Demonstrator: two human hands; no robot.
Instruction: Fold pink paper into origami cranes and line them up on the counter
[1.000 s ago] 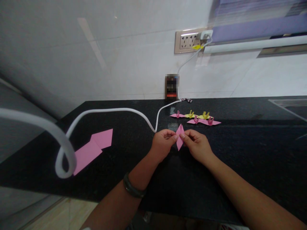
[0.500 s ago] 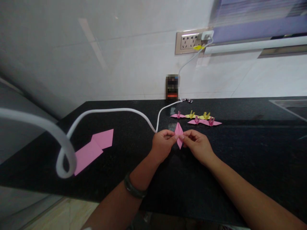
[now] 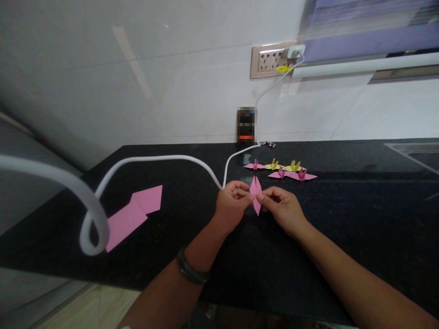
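Observation:
A small folded pink paper piece, diamond-shaped, is pinched between both hands just above the black countertop. My left hand grips its left side with fingertips closed. My right hand pinches its right side. A dark band sits on my left wrist. Beyond the hands lies a row of finished folded paper figures, pink and yellow.
Two flat pink paper sheets lie at the left of the counter. A thick white cable loops across the counter toward a small dark device against the wall. A wall socket with a plug is above. A sink edge is far right.
Both hands have shifted slightly up and away with the pink piece, and the fingers have re-pinched it. Nothing else has moved.

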